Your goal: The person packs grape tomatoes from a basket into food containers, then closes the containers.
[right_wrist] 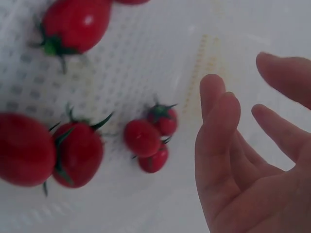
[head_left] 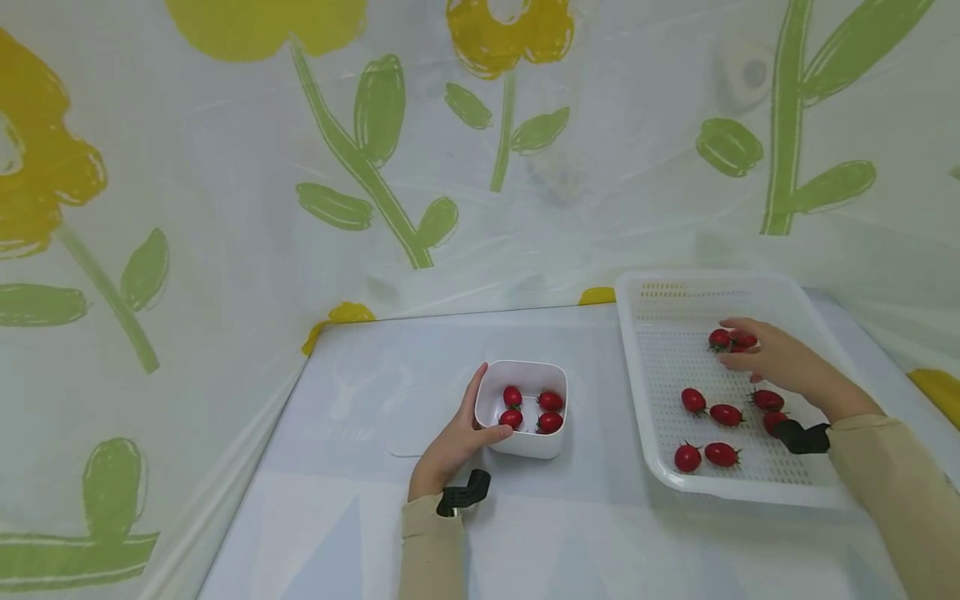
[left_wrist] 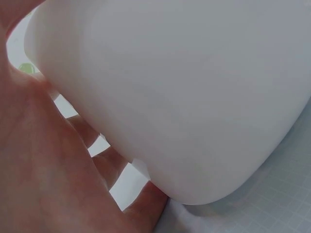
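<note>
My left hand grips a small white square container, its thumb over the near left rim and its fingers along the left side. Several cherry tomatoes lie inside. In the left wrist view, the container's smooth wall fills most of the picture beside the palm. Over the white perforated basket at the right, my right hand is held with loosely bent, parted fingers. It is nearest a cluster of cherry tomatoes; the right wrist view shows nothing between the fingers and a gap to the cluster.
More cherry tomatoes with green stems are spread over the basket's nearer half. The pale table lies between container and basket. Behind it hangs a white curtain printed with flowers, its lower edge meeting the table's back.
</note>
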